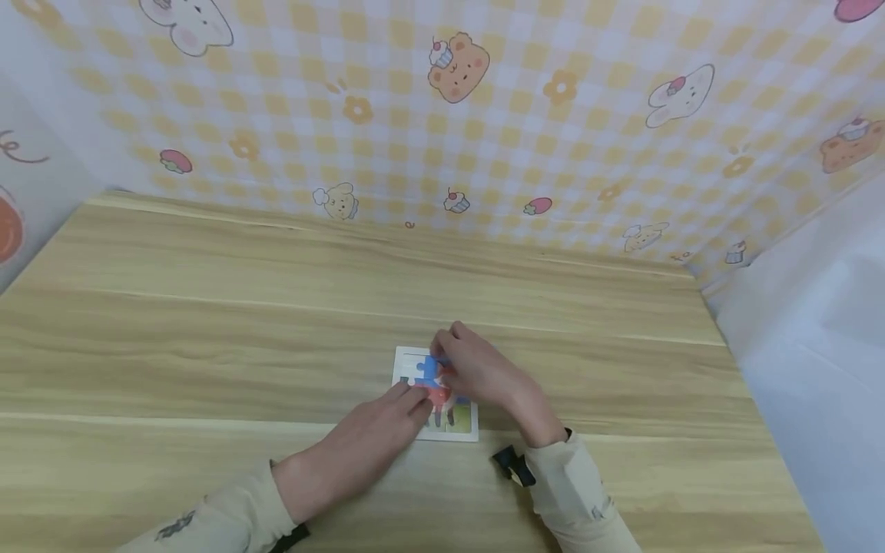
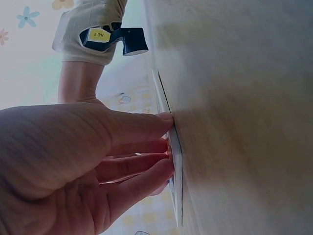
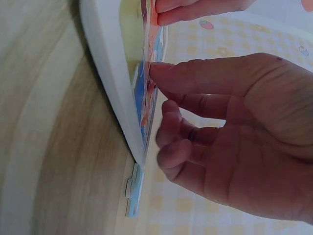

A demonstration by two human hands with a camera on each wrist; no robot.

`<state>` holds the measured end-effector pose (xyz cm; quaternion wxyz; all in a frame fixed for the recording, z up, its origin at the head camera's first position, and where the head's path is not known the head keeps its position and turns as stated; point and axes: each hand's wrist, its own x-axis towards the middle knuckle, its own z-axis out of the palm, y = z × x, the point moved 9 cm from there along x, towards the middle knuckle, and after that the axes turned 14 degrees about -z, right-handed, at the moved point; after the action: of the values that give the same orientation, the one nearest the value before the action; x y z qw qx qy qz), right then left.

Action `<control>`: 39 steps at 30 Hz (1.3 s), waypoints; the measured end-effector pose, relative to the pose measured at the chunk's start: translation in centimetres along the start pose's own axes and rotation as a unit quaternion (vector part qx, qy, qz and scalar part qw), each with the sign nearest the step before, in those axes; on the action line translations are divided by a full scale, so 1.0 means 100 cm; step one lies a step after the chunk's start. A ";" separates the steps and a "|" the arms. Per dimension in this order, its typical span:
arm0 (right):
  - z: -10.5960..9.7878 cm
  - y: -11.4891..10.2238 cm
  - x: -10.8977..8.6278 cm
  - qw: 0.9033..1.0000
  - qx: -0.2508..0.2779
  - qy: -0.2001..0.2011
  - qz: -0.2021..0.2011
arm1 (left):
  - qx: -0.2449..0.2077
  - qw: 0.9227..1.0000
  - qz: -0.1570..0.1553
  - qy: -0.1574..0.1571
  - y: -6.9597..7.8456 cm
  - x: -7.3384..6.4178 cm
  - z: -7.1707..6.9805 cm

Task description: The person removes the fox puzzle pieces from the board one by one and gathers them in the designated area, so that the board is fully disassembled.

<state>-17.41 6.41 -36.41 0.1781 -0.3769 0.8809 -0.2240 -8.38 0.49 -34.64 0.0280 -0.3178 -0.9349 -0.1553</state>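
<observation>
A small jigsaw puzzle with a white-bordered tray (image 1: pixel 456 438) lies flat on the wooden table, its picture partly filled in blue, red and green. My left hand (image 1: pixel 376 434) rests its fingertips on the puzzle's left side; the left wrist view shows the thumb (image 2: pixel 164 117) at the tray's edge. Over the upper right of the puzzle, my right hand (image 1: pixel 480 369) has curled fingers. Its thumb (image 3: pixel 164 71) and index finger pinch a reddish puzzle piece (image 1: pixel 445 374) at the surface, mostly hidden by the hand.
A loose blue puzzle piece (image 3: pixel 134 191) lies on the table just past the tray's border in the right wrist view. Behind the wooden table (image 1: pixel 207 330) hangs a yellow checked cloth (image 1: pixel 401 146) with cartoon animals. A black wrist strap mount (image 1: pixel 514 465) sits at the right sleeve.
</observation>
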 end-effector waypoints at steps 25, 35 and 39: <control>-0.002 0.002 0.000 0.999 0.003 0.008 -0.032 | -0.006 1.000 -0.006 -0.017 -0.002 0.002 0.002; -0.004 0.003 -0.004 1.000 0.015 0.009 -0.013 | -0.015 0.999 -0.012 -0.032 -0.001 0.003 0.003; -0.006 0.002 -0.003 1.000 -0.003 0.015 -0.025 | -0.014 0.999 -0.014 -0.038 0.000 0.003 0.003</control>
<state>-17.60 6.97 -35.97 0.1579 -0.3957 0.8746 -0.2315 -8.61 0.74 -34.84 -0.0140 -0.3109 -0.9374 -0.1563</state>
